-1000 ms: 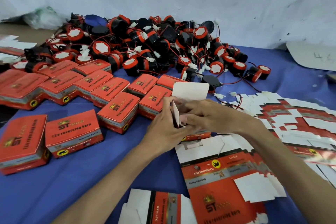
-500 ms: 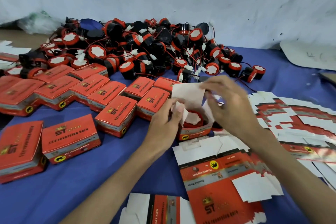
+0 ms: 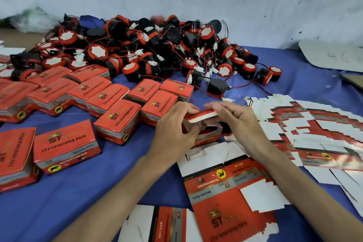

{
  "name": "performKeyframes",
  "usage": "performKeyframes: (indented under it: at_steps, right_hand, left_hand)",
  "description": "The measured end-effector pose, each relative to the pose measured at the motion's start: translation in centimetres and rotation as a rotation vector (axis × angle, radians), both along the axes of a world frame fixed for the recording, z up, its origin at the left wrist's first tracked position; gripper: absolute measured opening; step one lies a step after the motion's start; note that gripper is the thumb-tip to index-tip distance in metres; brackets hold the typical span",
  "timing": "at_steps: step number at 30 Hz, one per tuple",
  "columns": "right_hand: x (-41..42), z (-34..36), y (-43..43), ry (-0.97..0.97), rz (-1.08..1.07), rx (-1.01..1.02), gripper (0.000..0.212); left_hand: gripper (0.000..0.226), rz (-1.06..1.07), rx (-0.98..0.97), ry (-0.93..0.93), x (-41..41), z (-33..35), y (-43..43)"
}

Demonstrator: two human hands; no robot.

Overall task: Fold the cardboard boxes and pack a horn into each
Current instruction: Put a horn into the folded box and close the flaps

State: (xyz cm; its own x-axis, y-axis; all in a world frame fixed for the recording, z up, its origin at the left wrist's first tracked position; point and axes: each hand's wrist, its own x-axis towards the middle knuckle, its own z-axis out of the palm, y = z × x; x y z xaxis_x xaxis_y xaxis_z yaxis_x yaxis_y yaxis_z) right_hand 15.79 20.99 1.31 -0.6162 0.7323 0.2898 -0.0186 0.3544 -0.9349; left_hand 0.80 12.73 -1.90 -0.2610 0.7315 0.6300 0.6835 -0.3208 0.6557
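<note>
The box (image 3: 206, 137) sits on the blue tabletop (image 3: 78, 192) between both hands. Its lid (image 3: 202, 116), which half a second ago stood upright with its white inside facing the camera, is now bent down almost flat over the opening. The horn (image 3: 209, 129) inside, whose white face was in plain view before, now shows only as a dark red sliver in the gap under the lid. The left hand (image 3: 174, 131) is still at the box's left side but has shifted up, and its curled fingers and thumb pinch the lid's left end. The right hand (image 3: 237, 122), earlier raised above the box with fingers at the lid's top edge, has come down to the box's right side. Its fingers lie nearly straight along the top of the lid; its thumb cannot be made out. The loose horns (image 3: 157, 49) beyond the box, the packed boxes (image 3: 117, 120) to its left, and the flat blanks (image 3: 314, 124) to its right and in front of it lie as before.
</note>
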Motion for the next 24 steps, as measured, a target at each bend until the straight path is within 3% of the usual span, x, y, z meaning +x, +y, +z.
performKeyframes:
  at_steps: [2, 4, 9, 13, 16, 19, 24]
  right_hand:
    - [0.1, -0.4, -0.2, -0.015, -0.022, 0.065, 0.024]
    - [0.5, -0.8, -0.2, -0.104, -0.084, 0.21, 0.033]
    - [0.5, -1.3, -0.6, -0.183, -0.187, 0.501, 0.033]
    - [1.2, -1.0, -0.7, -0.418, -0.33, 0.996, 0.029]
    - [1.7, -0.8, -0.3, -0.601, -0.227, 0.939, 0.033]
    - [2.2, -0.8, 0.1, -0.507, -0.008, 0.843, 0.038]
    - [2.3, -1.3, 0.6, -0.399, 0.011, 0.842, 0.037]
  left_hand:
    - [0.035, -0.043, -0.044, -0.007, -0.3, 0.0, -0.4]
    - [0.045, -0.062, -0.057, 0.033, -0.5, 0.0, -0.7]
    - [0.036, -0.043, 0.01, 0.175, -1.2, 0.5, -0.7]
    - [0.031, -0.049, 0.081, 0.322, -1.5, 0.2, -0.8]
    - [0.027, -0.076, 0.086, 0.366, -1.7, 0.0, -0.9]
    - [0.028, -0.115, 0.071, 0.403, -2.0, -0.2, -1.0]
    - [0.035, -0.147, 0.011, 0.394, -2.0, -0.4, -1.1]
